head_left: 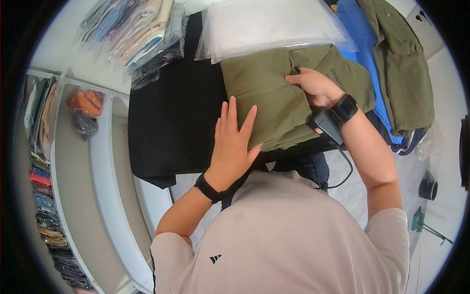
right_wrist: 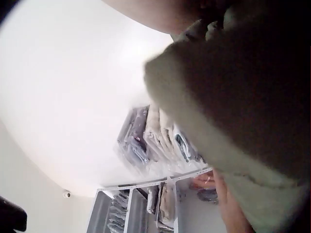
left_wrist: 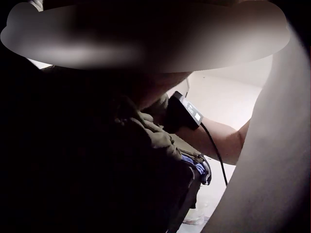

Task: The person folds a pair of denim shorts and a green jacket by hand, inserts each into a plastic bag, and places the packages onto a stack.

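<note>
Nearest is a pale T-shirt (head_left: 303, 235) on a person at the near edge of a table with a black cloth (head_left: 166, 122). Far left, a white shelf (head_left: 73, 161) holds bagged clothes (head_left: 41, 181) and an orange bundle (head_left: 87, 102) in plastic. Next, a stack of bagged garments (head_left: 142, 29) sits by the table's far left corner. The left hand (head_left: 230, 142) has its fingers apart and rests on the left part of an olive green garment (head_left: 262, 83), which lies partly folded by the near edge. Big clear bags (head_left: 274, 24) lie along the far edge. The right hand (head_left: 318, 88) grips the cloth at the fold, thumb on top; its other fingers are mostly hidden. Toward the right edge are blue cloth (head_left: 355, 22) and another olive garment (head_left: 406, 73).

Folding looks like the step in hand, maybe half done. The next move seems to call for bringing the loose right part over while the left hand presses down.
</note>
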Demonstrator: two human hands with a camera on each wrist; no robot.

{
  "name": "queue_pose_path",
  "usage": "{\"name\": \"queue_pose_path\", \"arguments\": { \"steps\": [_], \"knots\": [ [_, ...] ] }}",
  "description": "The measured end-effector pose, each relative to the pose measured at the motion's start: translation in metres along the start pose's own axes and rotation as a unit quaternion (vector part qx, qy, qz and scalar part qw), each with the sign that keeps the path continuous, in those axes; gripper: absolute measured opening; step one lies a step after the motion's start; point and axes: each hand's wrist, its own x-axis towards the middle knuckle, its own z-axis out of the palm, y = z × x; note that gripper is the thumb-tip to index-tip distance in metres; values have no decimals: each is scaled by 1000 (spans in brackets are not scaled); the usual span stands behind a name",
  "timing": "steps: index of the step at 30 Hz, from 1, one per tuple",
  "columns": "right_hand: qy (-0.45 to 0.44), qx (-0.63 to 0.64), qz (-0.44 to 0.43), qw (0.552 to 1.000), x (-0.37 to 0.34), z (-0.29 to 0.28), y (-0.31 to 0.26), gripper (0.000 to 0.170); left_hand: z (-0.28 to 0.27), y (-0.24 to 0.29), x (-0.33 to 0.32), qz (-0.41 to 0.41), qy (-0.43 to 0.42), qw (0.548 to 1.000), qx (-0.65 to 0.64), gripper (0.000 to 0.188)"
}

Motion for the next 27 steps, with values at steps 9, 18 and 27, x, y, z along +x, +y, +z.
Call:
{"name": "queue_pose_path", "arguments": {
  "steps": [9,18,27],
  "knots": [
    [40,-71,-64,995,-50,6,18,42,12,-7,1,-8,-39,999,-12,88],
    [-21,-1,-64,998,-58,20,43,63,16,-4,-1,-5,23,999,-43,90],
    [21,27,-120,992,-74,28,32,66,13,-5,-6,6,47,998,-36,85]
  ]
}}
